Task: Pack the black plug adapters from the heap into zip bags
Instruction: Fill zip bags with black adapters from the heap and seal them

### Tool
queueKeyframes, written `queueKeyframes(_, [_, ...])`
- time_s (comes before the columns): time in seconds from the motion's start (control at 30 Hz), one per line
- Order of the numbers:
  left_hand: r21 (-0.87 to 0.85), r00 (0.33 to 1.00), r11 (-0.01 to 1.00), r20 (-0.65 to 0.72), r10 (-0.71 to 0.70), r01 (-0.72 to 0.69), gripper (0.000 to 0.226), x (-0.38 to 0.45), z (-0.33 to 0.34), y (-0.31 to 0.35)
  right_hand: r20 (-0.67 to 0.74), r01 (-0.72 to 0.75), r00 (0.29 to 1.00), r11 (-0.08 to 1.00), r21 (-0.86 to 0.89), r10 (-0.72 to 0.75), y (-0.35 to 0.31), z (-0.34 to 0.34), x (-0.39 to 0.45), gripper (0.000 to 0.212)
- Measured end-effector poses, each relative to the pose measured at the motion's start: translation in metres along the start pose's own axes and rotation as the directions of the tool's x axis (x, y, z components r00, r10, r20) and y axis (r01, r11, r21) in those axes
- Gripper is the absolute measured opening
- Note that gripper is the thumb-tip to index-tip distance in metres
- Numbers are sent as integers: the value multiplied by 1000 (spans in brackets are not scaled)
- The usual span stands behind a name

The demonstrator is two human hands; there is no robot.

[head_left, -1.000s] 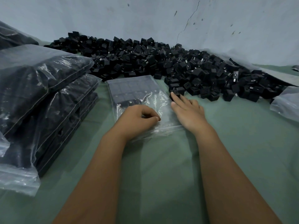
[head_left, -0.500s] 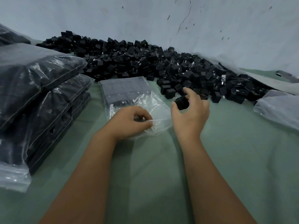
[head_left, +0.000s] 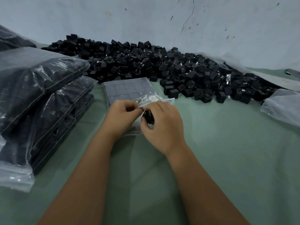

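A long heap of black plug adapters (head_left: 162,69) lies along the wall at the back of the green table. In front of it a clear zip bag (head_left: 128,90) lies flat, partly filled with rows of adapters. My left hand (head_left: 123,116) pinches the bag's near open edge. My right hand (head_left: 164,125) sits right beside it at the bag's mouth, fingers closed around one black plug adapter (head_left: 148,116). The two hands touch at the fingertips, and the bag's near end is hidden under them.
Several filled zip bags (head_left: 40,95) are stacked at the left, reaching the table's near left edge. More clear plastic bags (head_left: 282,106) lie at the far right. The green table (head_left: 227,151) stretches out in front of the heap on the right.
My right hand picked an adapter from the heap's edge and carried it left and back to the bag's mouth. My left hand kept its hold on the bag's edge.
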State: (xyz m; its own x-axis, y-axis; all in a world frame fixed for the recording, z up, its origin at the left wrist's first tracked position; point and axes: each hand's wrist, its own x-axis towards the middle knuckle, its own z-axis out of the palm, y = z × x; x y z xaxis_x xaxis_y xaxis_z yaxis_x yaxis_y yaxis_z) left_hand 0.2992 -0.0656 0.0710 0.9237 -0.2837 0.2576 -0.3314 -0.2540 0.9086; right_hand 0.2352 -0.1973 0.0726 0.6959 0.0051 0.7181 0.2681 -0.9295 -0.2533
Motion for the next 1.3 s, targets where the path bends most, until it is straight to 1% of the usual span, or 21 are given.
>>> queueKeyframes(0.1, [-84,999,996,-43,15,-19,12,1,0,2,95,92,993,982,-168,-77,-1,2,0,21])
queueKeyframes(0.13, [-115,999,993,-44,25,-30,12,0,0,3,124,110,988,976,-190,-87,-1,2,0,22])
queueKeyframes(0.27, [-245,998,967,-31,62,-68,10,-4,-3,8,219,46,976,986,-161,-10,-2,-2,0,31])
queueKeyframes(0.37, [-304,996,950,26,83,-71,9,-5,-4,11,270,15,962,978,-206,42,-2,-3,-1,27])
queueKeyframes(0.43, [-340,994,938,66,92,-65,7,-6,-5,12,270,-10,960,975,-222,71,-4,-4,-2,24])
queueKeyframes(0.47, [-343,994,937,57,93,-68,8,-6,-6,13,262,-18,962,974,-228,79,-4,-4,-1,22])
queueKeyframes(0.5, [-325,996,942,15,91,-81,17,-5,-8,13,259,-26,962,973,-231,88,-5,-4,-1,20])
queueKeyframes(0.57, [-280,990,955,-129,60,-95,35,-2,-13,10,253,-39,963,974,-224,97,-6,-4,0,18])
queueKeyframes(0.67, [-320,934,944,-356,-41,-81,39,1,-17,6,277,-34,956,973,-227,98,-7,-4,-1,13])
queueKeyframes(0.73, [-342,896,936,-437,-83,-79,39,2,-17,6,277,-69,952,972,-224,131,-6,-4,-2,8])
queueKeyframes(0.8, [-356,880,932,-463,-107,-74,38,3,-17,6,305,-88,939,967,-237,160,-4,-3,-2,22])
queueKeyframes(0.87, [-363,879,931,-459,-132,-49,37,4,-17,5,320,-94,931,961,-261,178,-3,-4,-1,32])
queueKeyframes(0.9, [-360,880,932,-454,-142,-35,37,5,-16,4,318,-100,929,957,-273,188,-3,-5,0,32])
queueKeyframes(0.93, [-356,880,934,-449,-152,-21,37,5,-16,4,309,-108,931,956,-272,193,-4,-5,1,28])
queueKeyframes(0.97, [-351,881,936,-446,-158,-9,36,6,-16,3,293,-118,935,956,-269,198,-4,-5,1,18])
queueKeyframes(1.0, [-347,882,938,-443,-164,0,36,7,-15,2,273,-113,944,958,-265,187,-4,-5,0,13])
queueKeyframes(1.07, [-342,881,940,-438,-176,18,35,7,-14,2,256,-108,950,960,-259,176,-7,-3,-2,37])
queueKeyframes(1.1, [-342,881,939,-437,-184,27,34,8,-13,2,252,-109,952,960,-258,176,-8,-4,-3,44])
queueKeyframes(1.13, [-343,880,939,-434,-191,34,33,8,-13,2,266,-99,949,961,-258,169,-9,-3,-3,45])
queueKeyframes(1.2, [-351,882,936,-429,-194,35,32,8,-11,2,319,-79,933,959,-271,167,-11,-2,-2,39])
queueKeyframes(1.3, [-346,885,938,-431,-178,20,30,9,-11,1,358,-66,918,957,-282,169,-10,-1,-1,21])
